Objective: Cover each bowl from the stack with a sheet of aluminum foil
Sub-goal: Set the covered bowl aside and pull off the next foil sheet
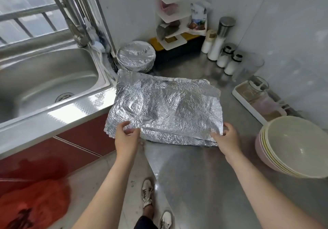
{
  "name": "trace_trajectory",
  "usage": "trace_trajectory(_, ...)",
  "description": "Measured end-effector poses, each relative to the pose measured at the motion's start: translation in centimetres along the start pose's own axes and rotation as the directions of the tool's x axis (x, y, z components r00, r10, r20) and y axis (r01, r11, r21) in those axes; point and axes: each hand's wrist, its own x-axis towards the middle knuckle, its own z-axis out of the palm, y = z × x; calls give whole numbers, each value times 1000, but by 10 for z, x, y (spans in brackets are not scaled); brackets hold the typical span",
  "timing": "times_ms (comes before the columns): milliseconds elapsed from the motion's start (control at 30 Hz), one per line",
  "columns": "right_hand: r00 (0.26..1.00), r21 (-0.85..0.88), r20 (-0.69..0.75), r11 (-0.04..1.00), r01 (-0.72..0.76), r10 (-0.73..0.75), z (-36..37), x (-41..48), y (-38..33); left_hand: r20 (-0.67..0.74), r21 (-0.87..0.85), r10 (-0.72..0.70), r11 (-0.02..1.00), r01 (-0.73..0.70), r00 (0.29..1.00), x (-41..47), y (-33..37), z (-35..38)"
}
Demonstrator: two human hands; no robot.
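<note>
Foil sheet (165, 108): crinkled, spread over the steel counter (204, 175), centre, just right of the sink (44, 83).
Left hand (126, 136): pinching the sheet's near left edge.
Right hand (226, 140): pinching the near right corner.
Bowl stack (292, 147): uncovered, tilted, near right.
Covered bowl (135, 55): foil-wrapped, far behind the sheet.

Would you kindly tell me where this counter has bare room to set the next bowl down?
Bare steel lies on the counter nearer than the foil sheet, left of the bowl stack. A smaller patch sits behind the sheet, between the covered bowl and the jars. The right wall is crowded by the tray and stack.
</note>
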Motion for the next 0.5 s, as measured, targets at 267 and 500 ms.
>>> trace_trajectory(267,993,-246,-106,969,26,-53,1,24,-5,182,579,156,781,-234,971,30,21,41)
trace_trajectory(500,995,-279,-97,960,-26,-2,7,37,4,172,506,36,854,-119,984,51,10,48)
